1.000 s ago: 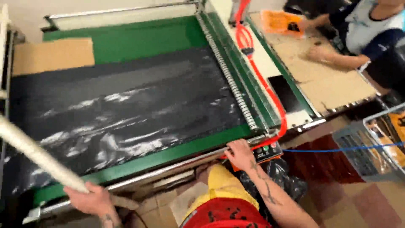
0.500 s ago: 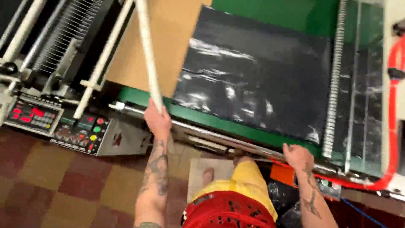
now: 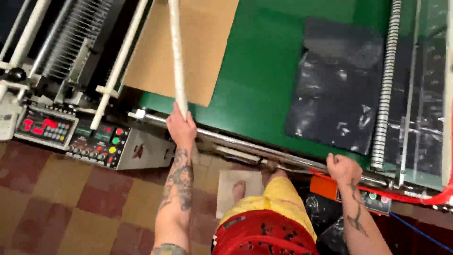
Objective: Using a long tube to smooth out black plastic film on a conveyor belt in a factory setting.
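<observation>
A wide green machine bed [image 3: 264, 71] fills the upper part of the view, edged at the near side by a long steel rail [image 3: 245, 144]. On the bed, a brown cardboard sheet [image 3: 198, 52] lies at the left and a black plastic sheet [image 3: 335, 94] at the right, well apart from each other. Left of the bed, 1 control panel [image 3: 71, 134] with coloured buttons is mounted.

A long white tube [image 3: 177, 52] is held upright-slanted over the cardboard sheet, its lower end enclosed by the left hand [image 3: 181, 127], whose fingers are wrapped tightly around it. The tube is judged to be a stiff, light cardboard core: rigid enough not to bend, but long, so that leverage at the far end is likely when it is gripped at 1 end only. A hold nearer its middle would probably balance it better; its smooth surface may slide in a loose fist.

The right hand [image 3: 343, 167] is closed into a fist on the rail at the bed's near edge; what, if anything, is pinched inside cannot be told.
</observation>
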